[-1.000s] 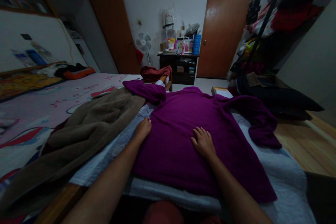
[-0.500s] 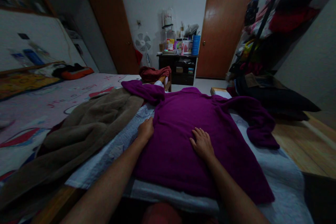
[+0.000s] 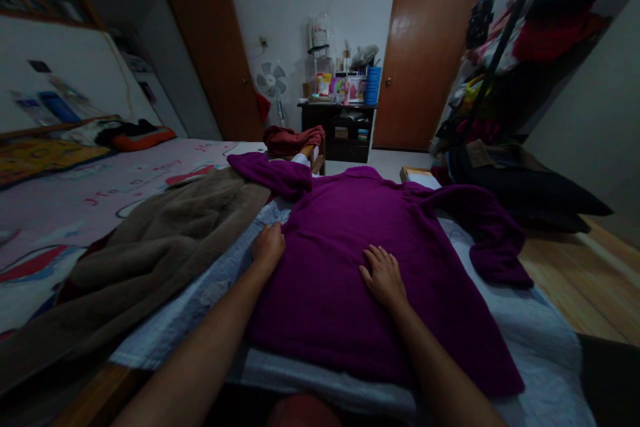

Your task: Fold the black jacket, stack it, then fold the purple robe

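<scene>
A purple long-sleeved jacket lies spread out before me, collar at the far end and hem toward me, both sleeves out to the sides. At its left side edge, my left hand is closed on the fabric, and slight creases run from there across the body. My right hand rests palm down on the middle of the jacket, fingers outstretched. Under the jacket is a pale blue-white cloth covering the surface.
Left of the jacket, a brown fleecy garment overlaps a pink patterned bed. A rust-red folded cloth sits beyond the left sleeve. Dark folded clothes are piled at right on a wooden surface. A fan stands behind.
My left hand has moved slightly left and toward me, drawing the jacket's left edge outward. My right hand stays nearly in place on the fabric.
</scene>
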A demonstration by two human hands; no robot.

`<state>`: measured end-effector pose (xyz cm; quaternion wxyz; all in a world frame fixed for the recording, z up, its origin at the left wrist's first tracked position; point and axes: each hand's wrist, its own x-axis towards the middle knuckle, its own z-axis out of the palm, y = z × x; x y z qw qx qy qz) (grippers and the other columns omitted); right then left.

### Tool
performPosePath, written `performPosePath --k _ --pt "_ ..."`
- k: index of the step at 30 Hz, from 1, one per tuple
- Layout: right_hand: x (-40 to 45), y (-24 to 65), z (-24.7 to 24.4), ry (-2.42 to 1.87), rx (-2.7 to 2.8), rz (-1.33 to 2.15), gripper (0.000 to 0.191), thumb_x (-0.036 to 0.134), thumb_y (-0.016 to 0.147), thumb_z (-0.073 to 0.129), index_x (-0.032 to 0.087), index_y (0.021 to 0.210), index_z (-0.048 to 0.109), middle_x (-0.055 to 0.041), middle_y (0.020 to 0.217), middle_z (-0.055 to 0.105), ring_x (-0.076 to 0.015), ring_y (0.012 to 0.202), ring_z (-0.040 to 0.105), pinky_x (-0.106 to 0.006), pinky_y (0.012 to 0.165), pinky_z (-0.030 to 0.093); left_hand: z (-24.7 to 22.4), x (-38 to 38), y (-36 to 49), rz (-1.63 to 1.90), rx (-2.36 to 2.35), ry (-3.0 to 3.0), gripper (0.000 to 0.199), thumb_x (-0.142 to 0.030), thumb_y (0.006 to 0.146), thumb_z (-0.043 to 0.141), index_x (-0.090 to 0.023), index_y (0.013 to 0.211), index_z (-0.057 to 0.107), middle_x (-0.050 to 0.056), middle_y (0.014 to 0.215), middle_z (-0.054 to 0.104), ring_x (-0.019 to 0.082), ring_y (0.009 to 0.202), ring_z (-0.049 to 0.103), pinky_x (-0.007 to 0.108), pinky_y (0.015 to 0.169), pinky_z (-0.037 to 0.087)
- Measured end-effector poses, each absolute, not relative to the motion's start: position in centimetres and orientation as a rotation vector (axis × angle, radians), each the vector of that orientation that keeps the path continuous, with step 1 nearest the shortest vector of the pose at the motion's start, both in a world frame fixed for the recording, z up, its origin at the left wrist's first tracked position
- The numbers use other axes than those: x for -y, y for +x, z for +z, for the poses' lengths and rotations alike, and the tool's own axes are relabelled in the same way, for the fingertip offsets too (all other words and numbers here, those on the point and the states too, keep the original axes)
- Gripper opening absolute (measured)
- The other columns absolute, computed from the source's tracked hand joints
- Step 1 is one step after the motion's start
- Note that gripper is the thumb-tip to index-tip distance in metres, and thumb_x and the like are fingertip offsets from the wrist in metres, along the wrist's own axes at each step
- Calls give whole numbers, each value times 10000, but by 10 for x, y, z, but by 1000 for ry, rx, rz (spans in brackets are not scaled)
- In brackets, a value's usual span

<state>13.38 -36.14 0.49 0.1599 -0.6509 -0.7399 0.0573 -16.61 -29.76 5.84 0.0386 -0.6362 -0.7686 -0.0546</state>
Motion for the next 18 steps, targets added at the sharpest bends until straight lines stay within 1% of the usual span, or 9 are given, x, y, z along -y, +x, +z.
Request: performPosePath --k 2,4,6,8,10,12,15,18 --pt "361 134 5 -1860 2112 165 492 423 916 421 204 1347 513 -68 1460 449 -250 1374 322 -428 1137 169 58 298 -170 -110 2374 -1887 356 -214 946 304 -173 1178 570 150 1135 625 263 966 637 345 768 485" --pt "361 134 6 -1861 2112 167 494 421 914 426 203 1349 511 -67 1461 448 -251 1373 324 -428 1139 168 56 297 -168 -75 2392 -1858 384 -173 939 273 -162 1183 568 169 1133 627 279 987 633 375 786 485" --pt "361 134 6 -1861 2114 174 495 420 912 428 201 1348 512 -63 1462 448 -252 1373 323 -427 1140 168 51 292 -164 -81 2399 -1854 385 -163 930 281 -144 1180 573 190 1136 627 302 1054 610 406 828 477" --pt "361 135 5 -1862 2113 181 495 422 912 429 201 1348 512 -58 1464 446 -250 1375 320 -426 1142 169 48 283 -161 -107 2444 -1872 376 -190 924 315 -139 1198 566 202 1160 625 315 1100 592 422 862 466" --pt "361 135 5 -1865 2110 183 495 423 914 428 203 1349 510 -57 1465 444 -247 1378 314 -427 1143 168 46 269 -162 -127 2524 -1904 375 -257 921 355 -136 1207 566 198 1134 648 312 1070 614 406 847 477" --pt "360 135 5 -1865 2111 182 492 422 913 432 206 1347 511 -59 1466 442 -244 1378 313 -429 1143 167 46 252 -165 -133 2596 -1931 388 -311 923 363 -128 1179 590 190 1074 679 295 1008 649 370 800 495" --pt "360 135 6 -1865 2111 184 486 418 911 438 211 1344 512 -66 1462 446 -242 1377 316 -431 1141 171 47 228 -173 -136 2638 -1931 406 -297 933 323 -118 1130 630 205 1070 686 281 987 664 343 757 501" --pt "361 135 7 -1868 2103 191 486 419 913 438 215 1348 507 -69 1458 451 -241 1382 310 -431 1143 172 47 215 -176 -151 2627 -1947 370 -267 894 390 -110 1092 659 214 1013 698 301 959 669 361 748 501"
